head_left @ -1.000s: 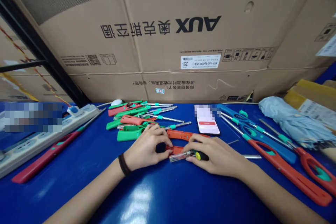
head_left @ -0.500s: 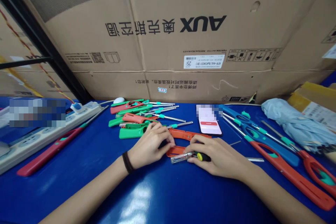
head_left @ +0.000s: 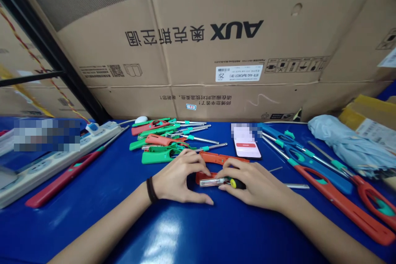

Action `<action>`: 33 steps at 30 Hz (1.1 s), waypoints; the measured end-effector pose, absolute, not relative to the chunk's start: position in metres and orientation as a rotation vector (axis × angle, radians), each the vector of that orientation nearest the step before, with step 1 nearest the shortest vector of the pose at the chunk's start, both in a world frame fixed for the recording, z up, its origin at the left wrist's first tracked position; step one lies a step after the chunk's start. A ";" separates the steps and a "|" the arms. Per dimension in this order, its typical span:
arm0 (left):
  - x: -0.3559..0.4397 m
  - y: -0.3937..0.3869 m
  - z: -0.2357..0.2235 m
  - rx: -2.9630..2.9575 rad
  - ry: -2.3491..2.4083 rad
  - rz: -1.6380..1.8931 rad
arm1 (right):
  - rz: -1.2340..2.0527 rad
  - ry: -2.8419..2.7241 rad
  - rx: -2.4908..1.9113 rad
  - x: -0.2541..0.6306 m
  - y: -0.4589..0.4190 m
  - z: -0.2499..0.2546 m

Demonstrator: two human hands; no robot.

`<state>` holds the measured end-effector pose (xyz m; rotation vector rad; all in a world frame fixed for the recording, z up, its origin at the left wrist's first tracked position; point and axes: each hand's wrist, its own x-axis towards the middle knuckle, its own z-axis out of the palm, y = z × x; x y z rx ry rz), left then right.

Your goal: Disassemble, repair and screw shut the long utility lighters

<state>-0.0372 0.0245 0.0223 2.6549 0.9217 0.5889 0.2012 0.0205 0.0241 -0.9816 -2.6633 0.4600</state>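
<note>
My left hand [head_left: 182,177] is open, thumb stretched apart from its curled fingers. Its fingertips are by an orange lighter shell half [head_left: 202,176]; whether they touch it I cannot tell. My right hand [head_left: 247,177] is closed, its fingertips pinching the metal end of a clear fuel tank [head_left: 210,182], which lies in front of the shell piece. Also in that hand is a screwdriver [head_left: 236,183] with a black and yellow handle; its thin shaft pokes out on the right. Behind the hands lies another orange shell half [head_left: 221,158], partly covered by fingers.
Green and orange opened lighters [head_left: 157,156] are heaped at back left. A phone [head_left: 246,148] lies behind my right hand. Long red and blue lighters [head_left: 343,202] lie at right, near a blue plastic bag [head_left: 340,144]. A power strip [head_left: 62,159] and a red lighter [head_left: 62,179] are at left.
My left hand has opened: the thumb has swung down and toward me, away from the fingers. The clear tank has shifted slightly left and up with my right hand.
</note>
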 end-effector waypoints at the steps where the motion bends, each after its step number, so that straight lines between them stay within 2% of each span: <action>1: -0.037 0.024 0.022 2.654 0.908 0.572 | 0.455 -2.652 -0.988 0.201 0.020 0.023; 14: -0.042 0.029 0.015 2.545 0.884 0.615 | 0.373 -2.649 -1.001 0.196 0.019 0.017; 33: -0.032 0.026 0.007 2.509 0.937 0.662 | 0.449 -2.640 -1.073 0.209 0.023 0.028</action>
